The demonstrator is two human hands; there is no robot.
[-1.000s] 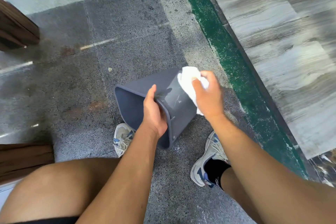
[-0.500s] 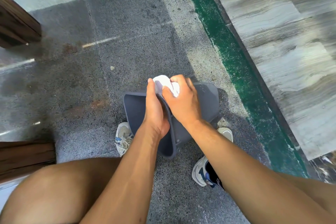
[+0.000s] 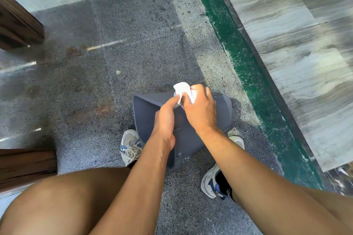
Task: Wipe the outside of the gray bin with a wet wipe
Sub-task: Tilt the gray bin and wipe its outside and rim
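The gray bin is tipped on its side above the floor between my feet, its open mouth facing left. My left hand grips the bin's rim, thumb along the top edge. My right hand presses a crumpled white wet wipe against the bin's outer wall near the upper rim. Most of that wall is hidden under my two hands.
Speckled gray stone floor lies all around. A green painted strip and a raised marble ledge run along the right. Dark wooden furniture stands at far left and near left. My sneakers sit under the bin.
The bin has been turned so its base points right. My right hand slid the wipe from the base end to the wall near the rim. My left hand kept its grip on the rim.
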